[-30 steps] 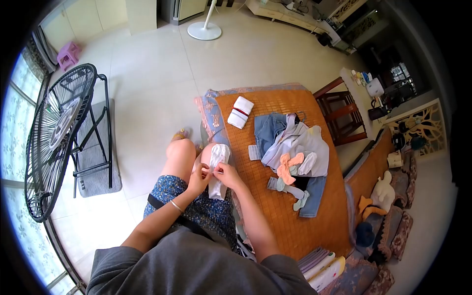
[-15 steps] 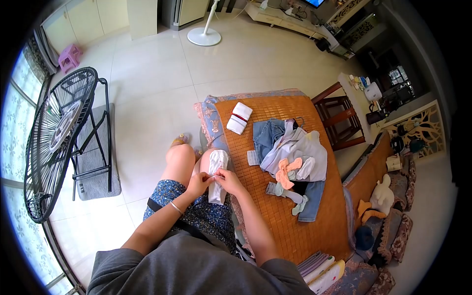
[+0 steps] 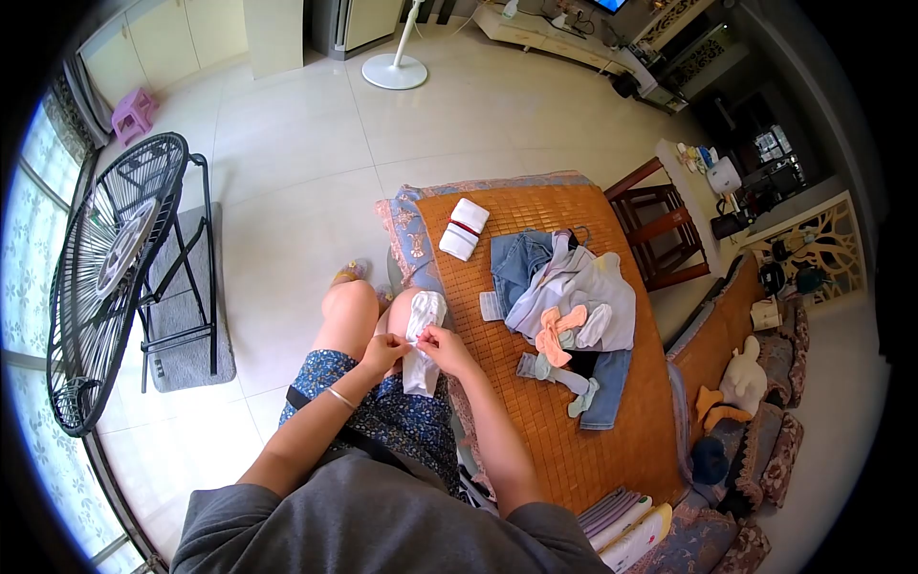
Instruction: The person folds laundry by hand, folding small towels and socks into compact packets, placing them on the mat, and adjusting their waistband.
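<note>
A long white sock-like garment (image 3: 422,368) lies lengthwise over my right thigh, its far end near the knee. My left hand (image 3: 384,354) is closed in a pinch at the garment's left edge. From the other side my right hand (image 3: 446,350) also pinches it, thumb and fingers together, close to the left fingertips. The small bit of cloth between the fingers is partly hidden. To the right lies a pile of clothes: jeans (image 3: 604,407), a pale grey top (image 3: 545,301), peach socks (image 3: 551,342) and a white sock (image 3: 595,326).
The clothes rest on a brown woven mat (image 3: 535,450). A white folded bundle with a dark red band (image 3: 464,230) sits at its far left. Folded cloths (image 3: 622,521) lie near my right elbow. A black round chair (image 3: 124,258) stands left, a fan base (image 3: 395,72) ahead.
My hands have shifted slightly and their fingertips are a little further apart on the white garment. The clothes pile has not moved.
</note>
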### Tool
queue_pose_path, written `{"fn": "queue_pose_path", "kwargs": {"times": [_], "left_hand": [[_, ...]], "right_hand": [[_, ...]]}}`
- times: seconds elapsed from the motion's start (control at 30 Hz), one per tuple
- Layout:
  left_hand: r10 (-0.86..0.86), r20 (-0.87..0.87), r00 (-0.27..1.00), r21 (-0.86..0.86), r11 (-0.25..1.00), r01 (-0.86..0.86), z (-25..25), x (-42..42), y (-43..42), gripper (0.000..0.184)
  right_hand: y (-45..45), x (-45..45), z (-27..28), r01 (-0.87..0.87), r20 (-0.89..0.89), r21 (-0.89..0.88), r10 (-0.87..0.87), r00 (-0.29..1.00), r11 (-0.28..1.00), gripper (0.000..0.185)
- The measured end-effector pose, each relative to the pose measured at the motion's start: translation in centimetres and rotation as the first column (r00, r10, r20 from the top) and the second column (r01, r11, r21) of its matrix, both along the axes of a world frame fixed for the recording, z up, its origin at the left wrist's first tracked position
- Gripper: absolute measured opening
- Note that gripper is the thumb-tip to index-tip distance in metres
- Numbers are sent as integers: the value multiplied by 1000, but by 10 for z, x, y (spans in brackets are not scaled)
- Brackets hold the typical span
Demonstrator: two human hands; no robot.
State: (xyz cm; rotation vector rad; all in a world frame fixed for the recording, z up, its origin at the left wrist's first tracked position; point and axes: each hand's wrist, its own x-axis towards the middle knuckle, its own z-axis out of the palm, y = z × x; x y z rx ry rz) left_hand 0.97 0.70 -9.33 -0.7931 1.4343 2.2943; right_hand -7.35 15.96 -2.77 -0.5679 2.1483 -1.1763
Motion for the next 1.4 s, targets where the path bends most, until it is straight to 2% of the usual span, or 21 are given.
{"fn": "queue_pose_path", "kwargs": {"times": [0.07,0.2,0.27,0.3,0.37,0.4,0.47,0.57,0.7,0.77,0.9,1.0,1.07,1.1,1.17,1.2,1.27,1.3,1.33,1.37,1.4], "left_hand": [[9,-141,990,-162,986,-31,-4,1,1,14],[53,-183,982,-228,969,-94,10,2,5,13],[-24,-277,961,-305,950,-65,-3,1,5,14],[-24,-277,961,-305,950,-65,4,1,4,14],[-95,-130,987,-178,981,71,27,1,1,17],[-97,-129,987,-177,981,73,21,1,3,17],[-120,-161,980,-266,961,74,6,1,5,20],[-121,-108,987,-343,936,77,9,1,5,23],[-123,-58,991,-406,910,89,6,0,10,31],[-185,-114,976,-604,793,80,14,0,12,35],[-158,-44,986,-647,757,93,13,-3,14,36],[-66,-122,990,-664,747,-32,4,-1,20,36],[-95,-153,984,-695,718,-39,11,-2,19,36],[-106,-148,983,-714,699,-32,-7,-2,19,37],[-59,-159,985,-661,748,-62,12,-1,17,30],[-63,-147,987,-662,748,-51,11,1,16,30],[-17,-203,979,-476,876,-83,9,5,14,22],[-22,-197,980,-476,876,-76,10,5,14,22],[-52,-240,969,-552,828,-93,11,6,15,22],[-84,-280,956,-623,774,-114,13,7,16,25],[-87,-275,957,-622,776,-108,18,7,16,25]], "right_hand": [[-1,0,-2,5,4,10,-5,1000,1000,11],[2,1,7,-12,-8,12,12,1000,1000,14],[4,3,14,-26,-172,215,64,983,976,20],[4,4,16,-26,-172,215,64,983,976,20],[5,5,18,-19,-136,215,49,989,976,25],[6,6,15,-17,-135,216,47,990,976,25],[7,8,9,56,-91,112,-46,995,992,25],[12,8,4,134,-105,189,-116,988,973,26],[22,10,-11,144,-69,180,-133,989,973,27],[24,14,-20,182,-36,90,-179,983,979,28],[18,19,-27,276,-48,48,-274,960,960,32],[14,26,-28,381,-193,66,-362,912,922,44],[12,30,-30,425,-256,32,-404,878,905,43],[12,31,-37,441,-288,27,-416,863,897,42],[11,35,-33,527,-238,-55,-523,818,848,41],[14,37,-33,572,-237,-31,-562,792,819,42],[19,40,-32,621,-233,-2,-604,762,784,43],[23,39,-33,588,-217,97,-559,800,803,43],[26,38,-35,547,-195,193,-514,835,815,43],[28,37,-37,549,-191,198,-517,834,812,43],[29,36,-36,516,-158,207,-492,856,831,42]]}}
